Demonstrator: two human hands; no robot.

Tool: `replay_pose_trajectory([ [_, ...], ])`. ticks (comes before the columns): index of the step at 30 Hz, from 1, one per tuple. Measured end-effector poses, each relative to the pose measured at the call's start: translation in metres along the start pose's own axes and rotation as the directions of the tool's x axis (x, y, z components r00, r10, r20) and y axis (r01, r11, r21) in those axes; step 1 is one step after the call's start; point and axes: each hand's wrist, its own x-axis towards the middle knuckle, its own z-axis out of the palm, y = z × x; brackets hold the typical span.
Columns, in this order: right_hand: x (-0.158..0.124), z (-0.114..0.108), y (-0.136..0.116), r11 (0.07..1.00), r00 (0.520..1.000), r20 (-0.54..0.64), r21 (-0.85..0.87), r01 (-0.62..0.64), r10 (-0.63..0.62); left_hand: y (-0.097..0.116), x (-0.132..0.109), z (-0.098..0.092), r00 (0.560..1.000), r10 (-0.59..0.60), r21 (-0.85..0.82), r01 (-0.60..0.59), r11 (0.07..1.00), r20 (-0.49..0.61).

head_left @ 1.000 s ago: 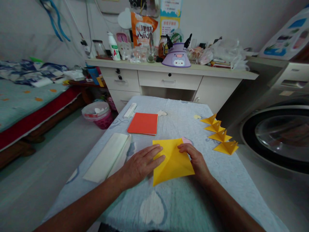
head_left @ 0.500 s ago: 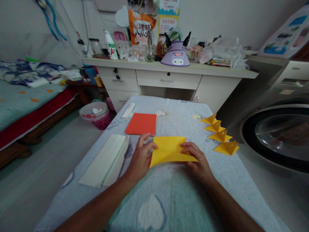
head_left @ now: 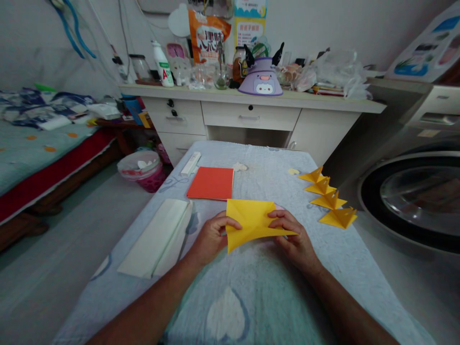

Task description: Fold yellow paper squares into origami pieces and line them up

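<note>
Head camera view: a person's bare left hand (head_left: 212, 237) and bare right hand (head_left: 296, 239) hold one thin, bright-yellow paper sheet (head_left: 249, 215) between them, in front of the body, over a table (head_left: 266, 184) covered in pale blue patterned cloth. The sheet lies directly between the two grips, so neither hand is nearer: both touch it.

On the left side, a finger lies across the paper's upper face, with the rest of that hand beside and partly behind the edge. On the right side, curled fingers rest on the face, and the thumb shows below the lower edge; both grips are narrow, pinching the paper.

As seen, the sheet's longer axis runs left to right, from hand to hand. It bows, its lower edge curving; one corner points down toward the person, another points out to the right, past the right fingers. Whether the underside touches the cloth cannot be told.

Just beyond the sheet's upper left lies a flat, square, red-orange paper stack (head_left: 211, 183). Well to the right, four pointed, folded yellow paper shapes (head_left: 338, 218) stand in a row.
</note>
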Motion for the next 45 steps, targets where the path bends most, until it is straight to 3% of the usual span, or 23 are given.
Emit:
replay_pose_trajectory([
  [4,-0.001,0.002,-0.001,0.999,0.999,-0.013,0.012,-0.049,0.049,0.006,0.001,-0.002,0.997,0.014,0.092,-0.007,0.996,-0.081],
  [11,-0.004,0.008,0.004,0.965,0.978,-0.063,0.184,-0.185,0.2,0.001,-0.002,0.0,0.987,-0.056,-0.027,0.053,0.998,-0.151],
  [17,-0.003,0.019,0.01,0.782,0.916,-0.031,0.534,-0.322,0.399,-0.003,-0.003,0.0,0.983,-0.013,0.002,0.014,1.0,-0.184],
  [25,0.001,0.017,0.002,0.706,0.923,0.131,0.607,-0.364,0.363,-0.001,-0.004,0.004,0.977,0.013,0.05,-0.002,0.999,-0.213],
  [28,0.001,0.018,0.002,0.707,0.914,0.109,0.6,-0.374,0.391,-0.004,-0.004,0.005,0.971,-0.005,0.065,0.021,0.998,-0.239],
  [33,0.001,0.019,0.001,0.655,0.912,0.023,0.689,-0.311,0.409,-0.007,-0.004,0.007,0.986,-0.038,-0.022,0.035,0.999,-0.162],
  [38,0.003,0.014,0.002,0.713,0.918,0.07,0.607,-0.351,0.391,-0.005,-0.005,0.007,0.988,-0.04,-0.067,0.03,0.997,-0.148],
  [45,0.005,0.013,-0.001,0.712,0.908,0.12,0.583,-0.392,0.402,0.001,-0.008,0.003,0.985,-0.005,-0.047,-0.003,0.999,-0.172],
])
